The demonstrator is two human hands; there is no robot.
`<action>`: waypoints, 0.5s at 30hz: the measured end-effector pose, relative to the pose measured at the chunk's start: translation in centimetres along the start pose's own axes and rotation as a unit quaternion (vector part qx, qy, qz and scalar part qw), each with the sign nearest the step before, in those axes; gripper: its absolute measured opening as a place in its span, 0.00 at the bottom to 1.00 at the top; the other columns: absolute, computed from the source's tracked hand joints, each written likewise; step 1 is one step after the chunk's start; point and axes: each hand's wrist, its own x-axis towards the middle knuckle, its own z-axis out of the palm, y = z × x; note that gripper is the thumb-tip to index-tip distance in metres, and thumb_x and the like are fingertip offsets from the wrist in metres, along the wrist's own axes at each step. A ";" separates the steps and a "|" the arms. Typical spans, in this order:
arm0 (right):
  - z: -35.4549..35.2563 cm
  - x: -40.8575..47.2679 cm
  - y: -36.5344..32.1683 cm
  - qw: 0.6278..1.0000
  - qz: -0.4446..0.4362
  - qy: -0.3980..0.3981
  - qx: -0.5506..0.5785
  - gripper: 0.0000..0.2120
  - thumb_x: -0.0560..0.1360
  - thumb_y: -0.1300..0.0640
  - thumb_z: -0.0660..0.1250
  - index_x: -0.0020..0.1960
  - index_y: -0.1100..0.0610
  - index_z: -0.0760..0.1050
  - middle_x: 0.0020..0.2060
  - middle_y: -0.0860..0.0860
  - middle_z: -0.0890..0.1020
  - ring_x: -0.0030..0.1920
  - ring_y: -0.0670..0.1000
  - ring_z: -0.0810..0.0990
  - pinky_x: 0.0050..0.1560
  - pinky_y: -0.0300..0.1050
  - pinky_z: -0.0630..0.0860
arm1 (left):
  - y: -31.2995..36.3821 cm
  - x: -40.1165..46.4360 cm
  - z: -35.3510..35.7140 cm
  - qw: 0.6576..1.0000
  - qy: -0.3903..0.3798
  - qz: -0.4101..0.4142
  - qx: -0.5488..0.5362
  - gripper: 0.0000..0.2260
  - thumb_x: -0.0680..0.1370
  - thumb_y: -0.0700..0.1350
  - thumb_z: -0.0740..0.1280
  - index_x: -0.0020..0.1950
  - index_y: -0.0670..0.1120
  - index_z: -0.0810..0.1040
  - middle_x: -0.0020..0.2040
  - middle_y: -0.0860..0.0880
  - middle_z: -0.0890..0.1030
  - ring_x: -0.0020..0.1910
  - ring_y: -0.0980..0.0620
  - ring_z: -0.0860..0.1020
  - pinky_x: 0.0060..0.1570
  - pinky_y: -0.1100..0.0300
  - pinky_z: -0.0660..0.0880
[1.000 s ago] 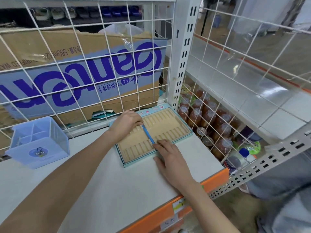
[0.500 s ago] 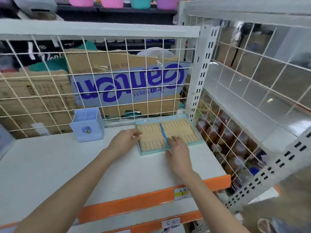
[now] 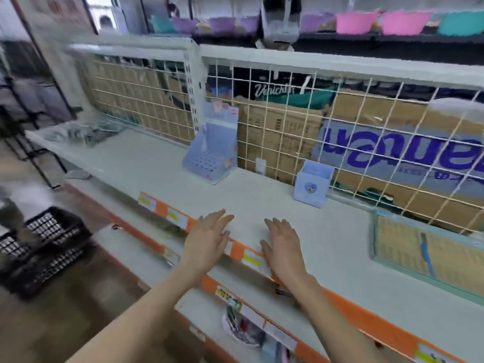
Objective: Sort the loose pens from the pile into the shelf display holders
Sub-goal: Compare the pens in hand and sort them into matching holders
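In the head view, the left hand [image 3: 207, 235] and right hand [image 3: 282, 241] are held side by side over the front edge of the shelf [image 3: 262, 203], fingers straight, nothing gripped. A blue pen [image 3: 426, 254] is seen lying in the slotted tray [image 3: 429, 252], well apart to the right of both hands. A stepped holder [image 3: 209, 158] and a small blue box [image 3: 311, 183] are set farther back by the wire grid [image 3: 288, 127].

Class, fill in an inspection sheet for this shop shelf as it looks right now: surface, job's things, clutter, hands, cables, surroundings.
Surface: pale shelf with orange price strip.
Job's things: slotted tray at right holds one blue pen; square holder and tiered holder by the wire grid.
Clutter: blurred pile at far left, contents unclear.
Hands: left hand and right hand open, holding nothing.
Cables: nothing seen.
Surroundings: cardboard boxes behind grid; black crate on floor.
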 end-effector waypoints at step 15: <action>10.7 8.5 -23.9 0.991 -0.127 -0.041 0.013 0.20 0.79 0.54 0.58 0.70 0.56 0.64 0.65 0.52 0.71 0.65 0.54 0.68 0.63 0.45 0.62 | -24.3 -7.0 -9.3 0.985 0.052 -0.167 -0.009 0.19 0.80 0.48 0.55 0.69 0.46 0.71 0.64 0.48 0.75 0.60 0.48 0.75 0.54 0.59 0.71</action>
